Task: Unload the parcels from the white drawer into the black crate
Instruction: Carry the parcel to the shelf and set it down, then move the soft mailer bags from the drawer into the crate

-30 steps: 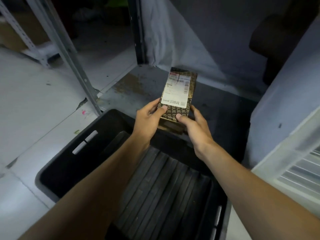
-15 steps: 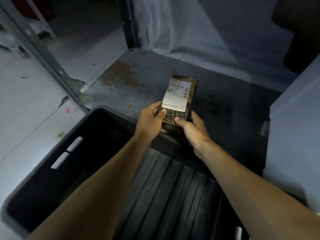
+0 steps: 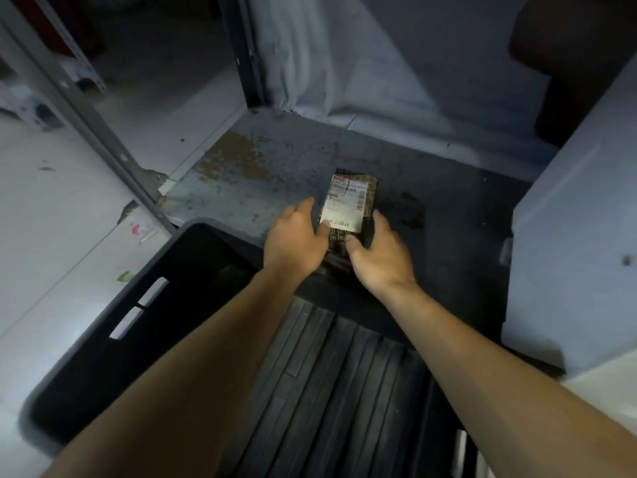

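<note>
1. while both hands are reaching over the far rim of the black crate (image 3: 103, 326), the parcel (image 3: 350, 212) is showing a white shipping label (image 3: 344, 207) with a barcode and small blurred print; only "sue" on the dark patterned wrap below the label is reading clearly.
2. the parcel is lying label-up with its long axis running away from the person, near end at the crate's far edge, far end over the rusty grey metal shelf (image 3: 241, 167).
3. the left hand (image 3: 296, 239) is sitting at the parcel's left side, thumb pressing on the label's lower corner, other fingers spread and mostly straight.
4. the right hand (image 3: 379, 253) is curling round the parcel's right edge, thumb on the wrap.
5. the two hands are flanking the near end, close together.
6. the crate's ribbed floor (image 3: 331, 391) is lying under the forearms.
7. a white cabinet wall (image 3: 568, 253) is standing to the right, a grey rack post (image 3: 86, 112) to the left, pale sheeting (image 3: 362, 70) behind.
</note>
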`<state>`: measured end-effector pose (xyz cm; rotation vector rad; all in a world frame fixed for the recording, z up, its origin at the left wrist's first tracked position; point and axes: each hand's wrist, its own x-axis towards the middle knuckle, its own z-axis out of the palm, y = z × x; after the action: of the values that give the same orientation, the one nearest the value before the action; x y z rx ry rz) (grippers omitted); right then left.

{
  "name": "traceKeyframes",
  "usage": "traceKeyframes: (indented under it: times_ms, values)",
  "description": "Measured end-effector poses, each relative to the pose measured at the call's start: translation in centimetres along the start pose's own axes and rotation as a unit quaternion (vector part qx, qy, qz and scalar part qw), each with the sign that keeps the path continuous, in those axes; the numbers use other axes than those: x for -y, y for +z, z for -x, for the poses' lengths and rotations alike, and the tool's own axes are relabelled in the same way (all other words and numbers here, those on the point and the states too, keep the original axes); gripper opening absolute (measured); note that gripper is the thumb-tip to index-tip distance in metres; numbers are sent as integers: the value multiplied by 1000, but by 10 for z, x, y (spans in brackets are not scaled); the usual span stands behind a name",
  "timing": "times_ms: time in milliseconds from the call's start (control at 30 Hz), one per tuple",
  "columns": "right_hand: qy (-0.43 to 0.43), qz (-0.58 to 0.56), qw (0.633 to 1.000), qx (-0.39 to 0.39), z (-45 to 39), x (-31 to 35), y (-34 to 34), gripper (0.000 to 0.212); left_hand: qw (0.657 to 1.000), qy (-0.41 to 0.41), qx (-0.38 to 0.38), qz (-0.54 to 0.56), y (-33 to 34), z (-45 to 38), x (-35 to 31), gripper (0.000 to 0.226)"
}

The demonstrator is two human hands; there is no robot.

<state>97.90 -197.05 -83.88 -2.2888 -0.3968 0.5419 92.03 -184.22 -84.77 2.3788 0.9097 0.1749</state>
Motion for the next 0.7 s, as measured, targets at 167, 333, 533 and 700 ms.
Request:
traceKeyframes:
  times_ms: [167, 333, 533, 700]
  values:
    - [-133, 223, 964, -58, 60, 30, -40, 88, 969, 87, -29, -231, -53, 40, -15, 82]
    - [-245, 336, 904, -101, 134, 51, -71, 84, 932, 170, -64, -314, -107, 101, -34, 93]
    - [-283, 381, 865, -159, 217, 46, -102, 79, 915, 219, -84, -329, -141, 176, -59, 94]
    - [-254, 397, 862, -185, 281, 13, -135, 77, 914, 247, -89, -310, -139, 231, -85, 90]
